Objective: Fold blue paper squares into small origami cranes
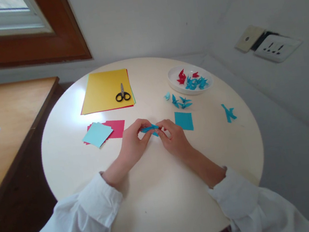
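A small folded piece of blue paper (151, 128) is pinched between my two hands above the middle of the round table. My left hand (135, 140) grips its left end with thumb and fingers. At the right end, the fingers of my right hand (174, 136) are closed on the same paper. Fingertips cover parts of it, so its full shape is hidden. Just right of my right hand lies a flat blue paper square (184, 121). To the left of my left hand are a light blue square (97, 134) and pink-red paper squares (118, 128).
Black-handled scissors (122, 93) rest on yellow paper sheets (104, 88) at the back left. A white plate (175, 85) holds red and blue folded paper birds. Several more blue birds (185, 103) stand before it. Blue paper scraps (228, 113) lie at the right of the white table (162, 208).
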`<state>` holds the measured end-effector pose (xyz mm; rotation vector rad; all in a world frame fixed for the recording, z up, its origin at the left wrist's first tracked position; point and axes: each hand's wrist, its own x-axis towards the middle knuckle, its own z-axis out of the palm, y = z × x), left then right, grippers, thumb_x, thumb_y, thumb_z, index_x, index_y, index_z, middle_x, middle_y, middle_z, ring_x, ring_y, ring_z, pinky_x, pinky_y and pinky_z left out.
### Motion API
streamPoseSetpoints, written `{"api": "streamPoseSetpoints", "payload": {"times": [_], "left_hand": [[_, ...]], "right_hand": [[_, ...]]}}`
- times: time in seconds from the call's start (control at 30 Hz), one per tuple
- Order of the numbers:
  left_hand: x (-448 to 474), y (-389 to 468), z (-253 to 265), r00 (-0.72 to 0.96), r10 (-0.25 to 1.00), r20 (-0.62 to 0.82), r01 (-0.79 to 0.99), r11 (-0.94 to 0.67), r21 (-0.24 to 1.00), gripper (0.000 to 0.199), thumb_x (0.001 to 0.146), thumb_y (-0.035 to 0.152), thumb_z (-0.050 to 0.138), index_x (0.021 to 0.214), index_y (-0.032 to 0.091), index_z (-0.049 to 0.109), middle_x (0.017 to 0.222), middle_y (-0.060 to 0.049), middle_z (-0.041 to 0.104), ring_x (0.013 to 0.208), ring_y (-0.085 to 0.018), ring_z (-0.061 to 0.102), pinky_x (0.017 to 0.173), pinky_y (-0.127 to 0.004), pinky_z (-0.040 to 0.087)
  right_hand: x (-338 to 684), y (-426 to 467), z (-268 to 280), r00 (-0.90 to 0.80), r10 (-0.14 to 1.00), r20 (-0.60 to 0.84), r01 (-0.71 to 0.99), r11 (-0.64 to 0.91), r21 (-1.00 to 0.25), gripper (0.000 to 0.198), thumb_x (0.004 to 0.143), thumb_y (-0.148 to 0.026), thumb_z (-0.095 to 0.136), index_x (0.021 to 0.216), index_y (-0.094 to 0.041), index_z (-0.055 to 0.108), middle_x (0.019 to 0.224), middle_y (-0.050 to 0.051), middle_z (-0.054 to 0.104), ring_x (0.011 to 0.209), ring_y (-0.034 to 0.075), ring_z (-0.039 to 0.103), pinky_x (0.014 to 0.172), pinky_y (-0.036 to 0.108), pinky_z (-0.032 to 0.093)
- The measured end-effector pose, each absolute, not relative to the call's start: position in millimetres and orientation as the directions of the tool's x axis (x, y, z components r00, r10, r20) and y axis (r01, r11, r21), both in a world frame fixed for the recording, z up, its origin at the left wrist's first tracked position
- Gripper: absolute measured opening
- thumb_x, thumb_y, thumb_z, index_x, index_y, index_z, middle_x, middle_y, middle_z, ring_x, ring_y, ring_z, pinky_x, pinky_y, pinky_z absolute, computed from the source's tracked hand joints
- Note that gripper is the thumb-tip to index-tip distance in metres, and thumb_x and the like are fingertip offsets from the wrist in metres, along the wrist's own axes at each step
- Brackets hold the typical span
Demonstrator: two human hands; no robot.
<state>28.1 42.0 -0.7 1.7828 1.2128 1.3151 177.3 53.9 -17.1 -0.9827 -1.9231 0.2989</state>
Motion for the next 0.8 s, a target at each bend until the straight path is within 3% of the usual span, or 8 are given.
{"api": "streamPoseSetpoints", "payload": {"times": [0.23, 0.8], "left_hand": [[28.6, 41.5, 2.1, 0.082, 0.921, 0.380, 0.311, -0.386, 0.868, 0.008, 0.074, 0.015, 0.060, 0.080, 0.018, 0.056, 0.077, -0.002, 0.063, 0.072, -0.014, 0.059, 0.067, -0.026, 0.048], [31.3, 44.3, 5.6, 0.009, 0.965, 0.261, 0.049, -0.262, 0.964, 0.012, 0.066, 0.016, 0.067, 0.074, 0.016, 0.057, 0.074, -0.002, 0.063, 0.071, -0.014, 0.060, 0.065, -0.027, 0.048]], "right_hand": [[177.2, 52.5, -14.8, -0.260, 0.744, 0.616, 0.501, 0.649, -0.572, 0.009, 0.082, -0.015, 0.047, 0.079, -0.021, 0.053, 0.073, 0.003, 0.060, 0.069, 0.017, 0.053, 0.060, 0.028, 0.042], [174.3, 50.7, -13.3, -0.193, 0.814, 0.547, 0.457, 0.568, -0.685, 0.006, 0.082, -0.019, 0.049, 0.076, -0.020, 0.053, 0.071, 0.002, 0.059, 0.065, 0.014, 0.052, 0.058, 0.026, 0.041]]}}
